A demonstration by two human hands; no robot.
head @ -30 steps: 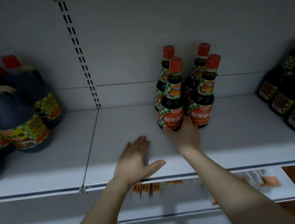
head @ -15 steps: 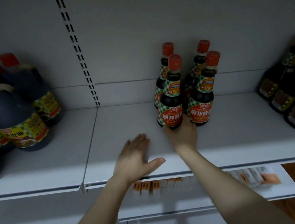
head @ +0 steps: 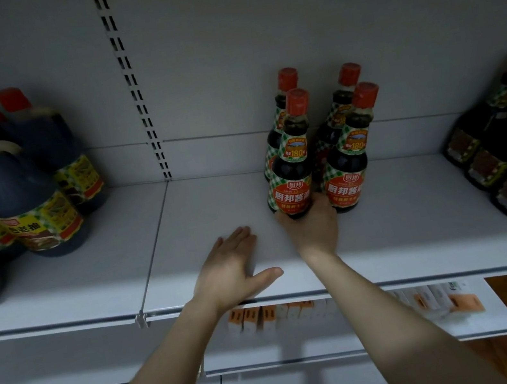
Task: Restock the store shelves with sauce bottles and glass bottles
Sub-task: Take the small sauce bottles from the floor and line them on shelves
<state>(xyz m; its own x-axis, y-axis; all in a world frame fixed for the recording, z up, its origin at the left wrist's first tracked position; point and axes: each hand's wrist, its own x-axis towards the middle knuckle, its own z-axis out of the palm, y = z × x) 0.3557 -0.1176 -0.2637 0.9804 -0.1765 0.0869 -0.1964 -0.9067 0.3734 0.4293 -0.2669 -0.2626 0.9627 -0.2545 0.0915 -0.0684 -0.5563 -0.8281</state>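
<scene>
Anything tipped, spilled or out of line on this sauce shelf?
Nothing stands out. The four small sauce bottles stand upright in a tight two-by-two cluster; the right hand holds the base of the front-left bottle, the left hand lies flat on the shelf. No spill shows. Bottles at the right edge seem to lean, likely lens distortion.

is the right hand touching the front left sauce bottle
Touching. The head view shows the right hand wrapped round the base of the front left sauce bottle.

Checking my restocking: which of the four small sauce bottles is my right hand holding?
The front-left bottle: your right hand grips its base, and none of the others is gripped.
</scene>
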